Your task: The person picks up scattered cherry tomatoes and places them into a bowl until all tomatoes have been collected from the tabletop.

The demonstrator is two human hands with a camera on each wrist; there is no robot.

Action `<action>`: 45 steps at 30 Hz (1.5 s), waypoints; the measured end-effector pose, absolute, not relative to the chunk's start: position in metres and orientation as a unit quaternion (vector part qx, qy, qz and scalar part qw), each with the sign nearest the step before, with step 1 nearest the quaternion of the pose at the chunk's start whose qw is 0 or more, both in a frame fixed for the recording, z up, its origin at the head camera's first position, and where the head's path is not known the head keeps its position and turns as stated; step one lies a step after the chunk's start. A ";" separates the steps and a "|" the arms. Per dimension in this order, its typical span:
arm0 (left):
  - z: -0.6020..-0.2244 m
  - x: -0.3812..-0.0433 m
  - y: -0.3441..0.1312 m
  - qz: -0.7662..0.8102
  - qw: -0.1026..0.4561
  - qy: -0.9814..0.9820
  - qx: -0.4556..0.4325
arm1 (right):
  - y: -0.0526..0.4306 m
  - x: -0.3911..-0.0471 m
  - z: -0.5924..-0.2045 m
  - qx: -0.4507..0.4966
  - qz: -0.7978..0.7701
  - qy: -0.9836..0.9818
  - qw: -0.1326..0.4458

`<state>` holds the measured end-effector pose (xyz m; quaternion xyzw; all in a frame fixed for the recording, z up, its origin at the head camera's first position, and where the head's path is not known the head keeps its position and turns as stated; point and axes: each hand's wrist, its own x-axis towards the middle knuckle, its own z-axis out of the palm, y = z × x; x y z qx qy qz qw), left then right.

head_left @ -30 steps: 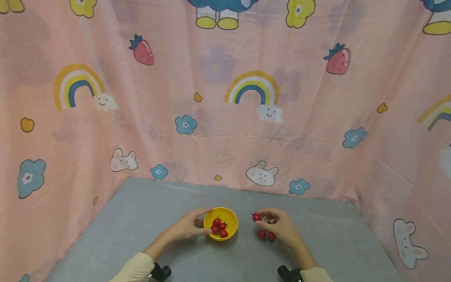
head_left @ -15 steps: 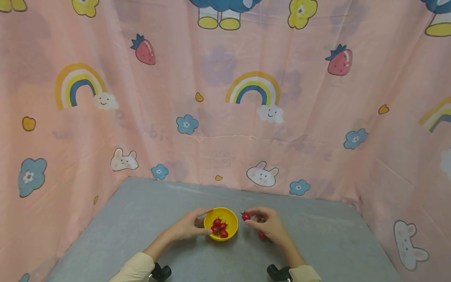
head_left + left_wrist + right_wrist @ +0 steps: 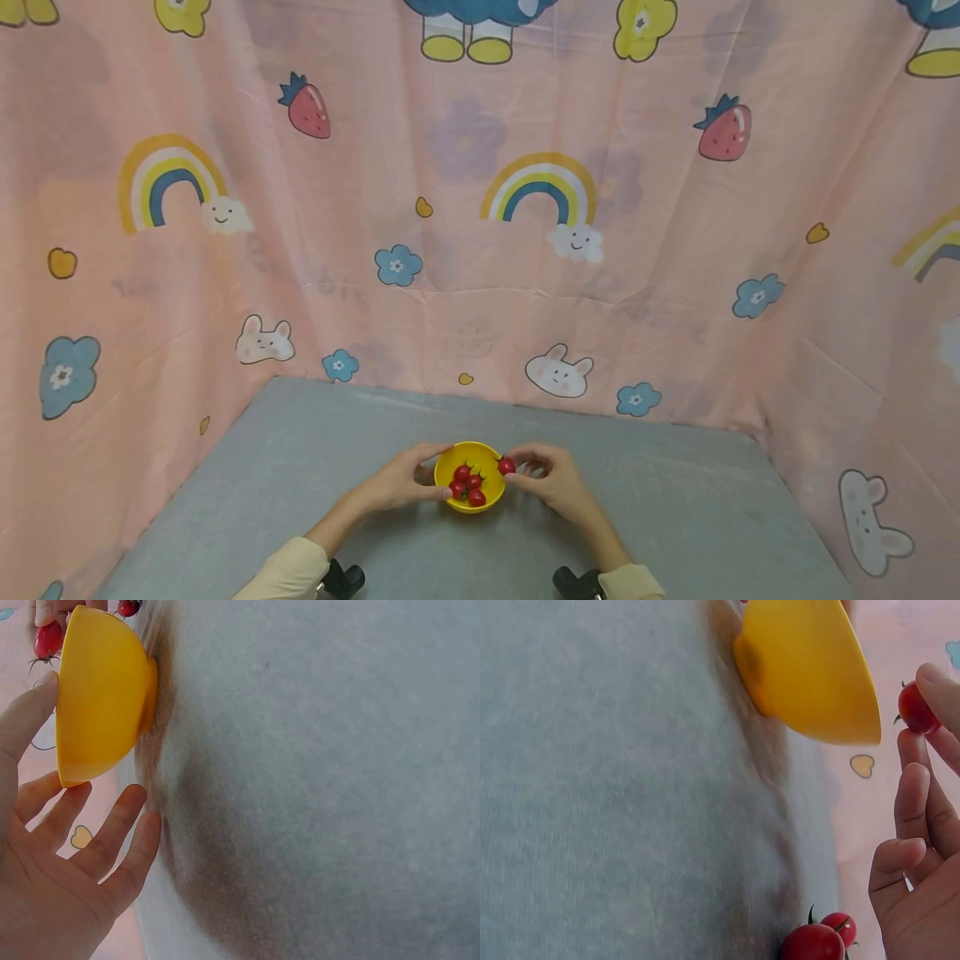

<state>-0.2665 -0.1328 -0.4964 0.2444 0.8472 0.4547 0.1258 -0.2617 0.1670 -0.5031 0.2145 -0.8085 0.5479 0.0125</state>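
A small yellow bowl (image 3: 468,454) stands on the table with several red cherry tomatoes (image 3: 476,497) inside. My left hand (image 3: 396,482) holds the bowl at its left side, thumb at the near rim and fingertips on the far side. Between thumb and fingertips, my right hand (image 3: 557,483) pinches a cherry tomato (image 3: 506,466) at the bowl's right rim. In the right wrist view this tomato (image 3: 918,709) is above rim level, its green stem pointing toward the bowl. Two more cherry tomatoes (image 3: 812,945) lie on the table beneath the right hand, hidden in the head view.
The grey tabletop (image 3: 315,442) spreads around the bowl on all sides. A pink printed curtain (image 3: 450,333) hangs along its back and sides. Black camera mounts (image 3: 343,578) sit at both wrists, by the cream sleeves (image 3: 288,571).
My right hand has moved left with its cherry tomato, from beside the loose ones to the bowl's right rim. The left hand and bowl have stayed in place.
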 end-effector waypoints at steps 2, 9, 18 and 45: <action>-0.496 -0.266 -0.133 0.457 0.126 0.846 0.245 | 0.166 -0.262 -0.503 0.209 0.544 -0.813 0.008; -0.494 -0.266 -0.132 0.458 0.126 0.845 0.247 | 0.165 -0.262 -0.504 0.204 0.535 -0.820 0.004; -0.492 -0.266 -0.132 0.453 0.124 0.847 0.249 | 0.181 -0.262 -0.504 0.207 0.541 -0.815 0.009; -0.495 -0.265 -0.132 0.449 0.132 0.851 0.237 | 0.257 -0.247 -0.507 0.176 0.531 -0.828 0.031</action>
